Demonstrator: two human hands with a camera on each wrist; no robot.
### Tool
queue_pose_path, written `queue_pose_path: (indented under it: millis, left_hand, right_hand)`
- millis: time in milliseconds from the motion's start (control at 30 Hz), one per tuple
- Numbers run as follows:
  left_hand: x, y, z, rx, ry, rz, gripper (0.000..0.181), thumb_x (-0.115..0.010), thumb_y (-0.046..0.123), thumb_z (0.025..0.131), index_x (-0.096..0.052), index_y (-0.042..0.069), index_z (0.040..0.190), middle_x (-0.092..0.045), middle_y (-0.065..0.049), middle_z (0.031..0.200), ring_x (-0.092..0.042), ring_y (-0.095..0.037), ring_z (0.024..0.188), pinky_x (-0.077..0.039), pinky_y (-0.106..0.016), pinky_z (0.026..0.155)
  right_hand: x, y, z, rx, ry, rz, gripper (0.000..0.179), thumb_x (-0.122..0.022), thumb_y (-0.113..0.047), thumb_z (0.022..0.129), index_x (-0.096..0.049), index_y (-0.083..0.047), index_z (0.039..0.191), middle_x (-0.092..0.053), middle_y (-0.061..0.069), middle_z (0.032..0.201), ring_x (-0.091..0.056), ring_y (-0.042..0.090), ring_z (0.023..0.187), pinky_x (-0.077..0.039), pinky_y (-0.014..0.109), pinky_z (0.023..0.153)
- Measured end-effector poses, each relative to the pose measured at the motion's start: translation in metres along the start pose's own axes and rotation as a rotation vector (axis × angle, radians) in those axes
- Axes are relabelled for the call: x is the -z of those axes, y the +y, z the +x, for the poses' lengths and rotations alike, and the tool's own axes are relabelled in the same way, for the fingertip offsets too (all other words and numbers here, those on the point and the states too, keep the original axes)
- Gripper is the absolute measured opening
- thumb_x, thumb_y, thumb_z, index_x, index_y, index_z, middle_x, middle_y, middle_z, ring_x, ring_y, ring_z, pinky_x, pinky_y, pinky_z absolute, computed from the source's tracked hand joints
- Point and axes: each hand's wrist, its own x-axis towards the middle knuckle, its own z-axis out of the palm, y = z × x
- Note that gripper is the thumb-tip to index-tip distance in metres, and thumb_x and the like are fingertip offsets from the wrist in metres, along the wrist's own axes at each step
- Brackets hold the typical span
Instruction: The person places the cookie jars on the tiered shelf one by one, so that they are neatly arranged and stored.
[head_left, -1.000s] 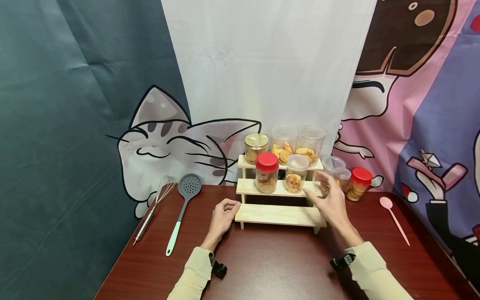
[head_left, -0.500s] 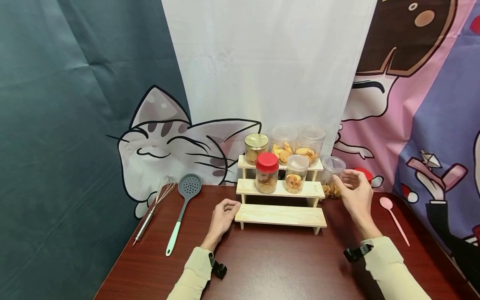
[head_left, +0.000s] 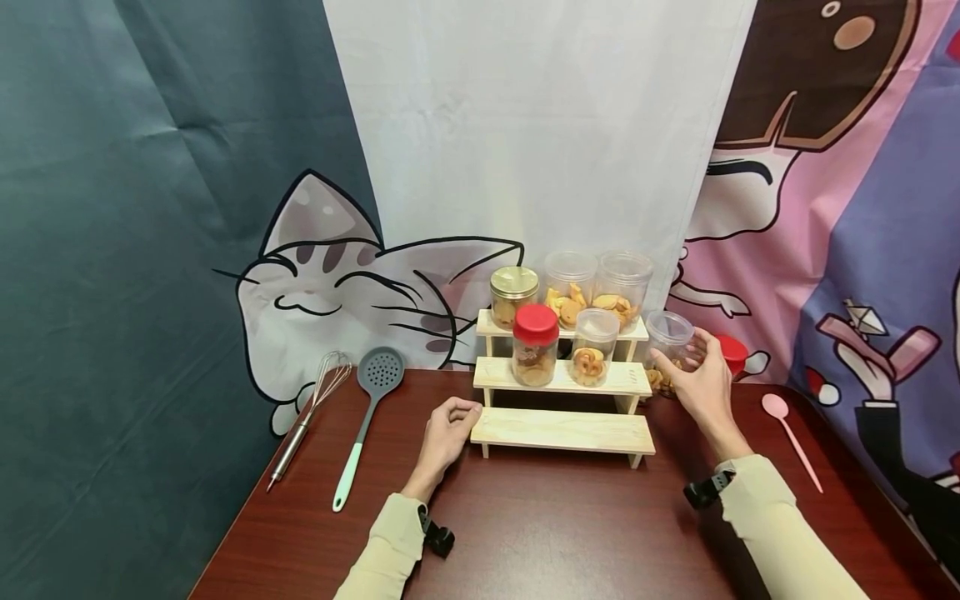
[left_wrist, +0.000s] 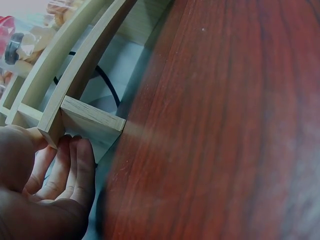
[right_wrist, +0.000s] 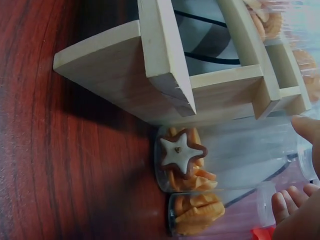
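A three-step wooden display rack (head_left: pixel 562 429) stands on the table. My left hand (head_left: pixel 444 437) holds the left end of its lowest step, thumb on the board and fingers beneath, as the left wrist view shows. At the rack's right side, my right hand (head_left: pixel 703 385) is spread around a clear jar (head_left: pixel 670 328) standing on the table. Its thumb lies near the jar's left side, its fingers toward the right. In the right wrist view this jar (right_wrist: pixel 240 150) holds a star-shaped cookie (right_wrist: pixel 181 152); firm finger contact cannot be made out.
A red-lidded jar (head_left: pixel 535 346) and a clear jar (head_left: pixel 595 346) occupy the middle step. On top are a gold-lidded jar (head_left: pixel 513 293) and two clear jars. A whisk (head_left: pixel 311 417), skimmer (head_left: pixel 371 400) and pink spoon (head_left: pixel 791 437) lie around. Another red lid (head_left: pixel 731 353) shows behind my right hand.
My right hand has moved right from the middle step to the jars beside the rack, then slightly left around the nearer clear jar. My left hand has stayed on the rack.
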Motion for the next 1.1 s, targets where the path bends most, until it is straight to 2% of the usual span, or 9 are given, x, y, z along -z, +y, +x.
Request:
queue_pose_path:
  millis: [133,300,600,800,933,1000,1100]
  left_hand:
    - [-0.0009,0.0000,0.0001,-0.004,-0.003,-0.008,0.022,-0.075,0.027,0.104,-0.077,0.008,0.113,-0.082,-0.010,0.099,-0.077,-0.010,0.089,-0.055,-0.020,0.078]
    - [-0.0017,0.0007,0.0001,-0.011,-0.008,-0.013,0.022,-0.075,0.027,0.104,-0.077,0.007,0.114,-0.082,-0.012,0.101,-0.076,-0.010,0.089,-0.055,-0.020,0.079]
    - [-0.0012,0.0027,0.0001,-0.013,-0.008,-0.009,0.022,-0.076,0.028,0.104,-0.078,0.008,0.113,-0.082,-0.012,0.101,-0.077,-0.012,0.091,-0.054,-0.020,0.080]
    - [0.0000,0.0022,-0.0011,-0.014,0.003,-0.008,0.024,-0.076,0.029,0.104,-0.078,0.007,0.113,-0.082,-0.014,0.102,-0.076,-0.014,0.092,-0.053,-0.020,0.080]
    - [0.0000,0.0013,-0.0014,-0.013,0.004,-0.007,0.025,-0.077,0.030,0.103,-0.078,0.008,0.113,-0.082,-0.013,0.102,-0.076,-0.014,0.093,-0.053,-0.020,0.080]
    - [-0.0001,0.0013,-0.0006,-0.011,0.004,-0.009,0.023,-0.077,0.029,0.103,-0.078,0.007,0.113,-0.082,-0.014,0.102,-0.077,-0.015,0.093,-0.053,-0.019,0.080]
    - [0.0004,0.0024,-0.0005,-0.010,0.006,-0.011,0.023,-0.076,0.028,0.104,-0.078,0.007,0.113,-0.082,-0.013,0.102,-0.077,-0.015,0.093,-0.054,-0.019,0.080]
  right_hand:
    - [-0.0031,-0.0004,0.0030,0.010,-0.026,-0.016,0.089,-0.089,-0.036,0.091,-0.043,-0.010,0.162,-0.063,0.020,0.147,-0.064,0.034,0.131,-0.050,0.047,0.113]
    - [-0.0056,-0.0013,0.0040,0.015,-0.031,-0.012,0.090,-0.089,-0.033,0.091,-0.042,-0.009,0.163,-0.062,0.023,0.151,-0.063,0.038,0.134,-0.048,0.054,0.115]
    - [-0.0083,0.0008,0.0030,0.022,0.013,-0.012,0.086,-0.090,-0.034,0.090,-0.047,-0.010,0.161,-0.065,0.018,0.148,-0.065,0.033,0.130,-0.051,0.042,0.113]
    - [-0.0097,0.0013,0.0015,0.035,0.012,-0.022,0.085,-0.090,-0.034,0.091,-0.048,-0.009,0.160,-0.066,0.020,0.146,-0.066,0.037,0.130,-0.051,0.050,0.113]
    - [-0.0065,-0.0006,-0.0013,0.025,0.001,-0.033,0.086,-0.090,-0.035,0.090,-0.048,-0.010,0.160,-0.066,0.019,0.146,-0.067,0.037,0.129,-0.051,0.052,0.113]
    - [-0.0041,-0.0021,-0.0031,0.017,0.002,-0.041,0.087,-0.091,-0.037,0.089,-0.048,-0.012,0.160,-0.067,0.018,0.145,-0.067,0.034,0.128,-0.053,0.046,0.111]
    - [-0.0003,-0.0053,-0.0057,0.010,0.008,-0.051,0.087,-0.092,-0.039,0.087,-0.050,-0.014,0.159,-0.069,0.016,0.141,-0.068,0.032,0.124,-0.053,0.031,0.104]
